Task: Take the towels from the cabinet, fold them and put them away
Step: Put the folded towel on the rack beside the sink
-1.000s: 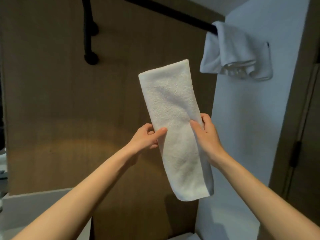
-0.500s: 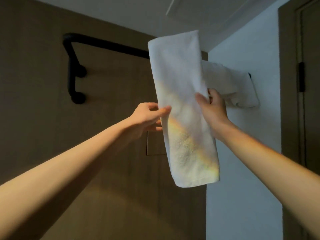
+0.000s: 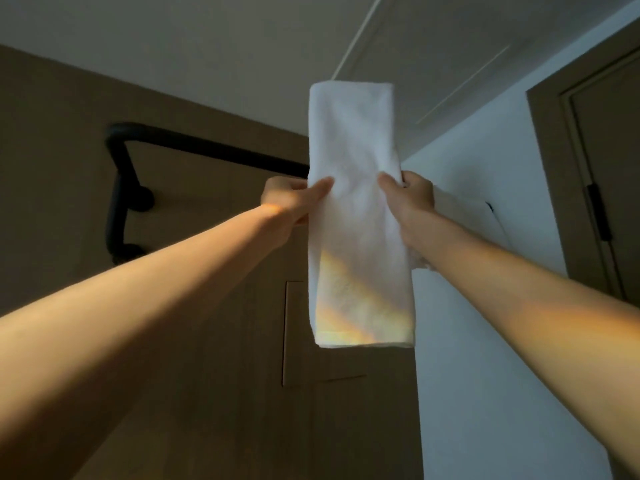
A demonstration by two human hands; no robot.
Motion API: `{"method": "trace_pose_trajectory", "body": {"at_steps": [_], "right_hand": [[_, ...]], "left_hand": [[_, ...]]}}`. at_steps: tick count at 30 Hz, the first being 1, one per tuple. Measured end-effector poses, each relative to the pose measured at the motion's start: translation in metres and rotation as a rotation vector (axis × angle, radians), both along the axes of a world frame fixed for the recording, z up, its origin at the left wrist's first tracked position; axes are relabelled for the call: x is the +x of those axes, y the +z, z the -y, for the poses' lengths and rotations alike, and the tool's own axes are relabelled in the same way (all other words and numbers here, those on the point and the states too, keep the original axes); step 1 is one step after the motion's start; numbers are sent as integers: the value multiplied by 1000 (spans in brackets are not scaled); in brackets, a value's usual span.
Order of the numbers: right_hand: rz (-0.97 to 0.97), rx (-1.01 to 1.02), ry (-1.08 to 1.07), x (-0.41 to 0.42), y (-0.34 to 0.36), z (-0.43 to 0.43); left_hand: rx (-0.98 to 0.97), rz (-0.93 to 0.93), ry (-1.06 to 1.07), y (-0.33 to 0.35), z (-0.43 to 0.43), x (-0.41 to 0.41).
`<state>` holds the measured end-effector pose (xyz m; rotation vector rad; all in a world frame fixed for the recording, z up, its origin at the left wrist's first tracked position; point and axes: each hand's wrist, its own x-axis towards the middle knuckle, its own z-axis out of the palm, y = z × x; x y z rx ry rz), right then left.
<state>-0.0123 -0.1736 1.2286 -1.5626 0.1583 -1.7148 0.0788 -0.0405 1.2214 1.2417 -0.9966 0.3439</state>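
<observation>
Thumbs (image 3: pixel 320 188) of both hands lie across the near face of a folded white towel (image 3: pixel 356 216); the remaining fingers are hidden behind the cloth, so each hand pinches one long edge between thumb in front and fingers behind. Left hand (image 3: pixel 289 202) grips the left edge, right hand (image 3: pixel 410 197) the right edge, at about the same height, a little above the towel's middle. Both forearms are raised and extended, and both are cut off by the lower corners of the frame.

Towel is held in the air, upright, as a long narrow strip: its long axis runs nearly vertical, the top end standing up against the ceiling (image 3: pixel 207 46), the lower end hanging free below the hands. A band of warm coloured light falls across its lower part.

Behind the strip, a black rail (image 3: pixel 214 150) on the brown wall panel (image 3: pixel 69 150) runs rightward and disappears behind the towel. A second pale towel (image 3: pixel 464 216) shows just right of the right wrist, against the white wall (image 3: pixel 485 306); most of it is covered by hand and forearm, and how it hangs cannot be made out. A dark door (image 3: pixel 606 168) is cut off at the right edge.
</observation>
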Motion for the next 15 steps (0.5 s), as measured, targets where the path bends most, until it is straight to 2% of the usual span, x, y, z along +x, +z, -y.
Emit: {"method": "trace_pose_trajectory", "body": {"at_steps": [5, 10, 15], "right_hand": [[18, 19, 13, 8, 18, 18], [50, -13, 0, 18, 37, 45], [50, -96, 21, 26, 67, 75]], "left_hand": [[-67, 104, 66, 17, 16, 7], [-153, 165, 251, 30, 43, 9], [-189, 328, 469, 56, 71, 19]]}}
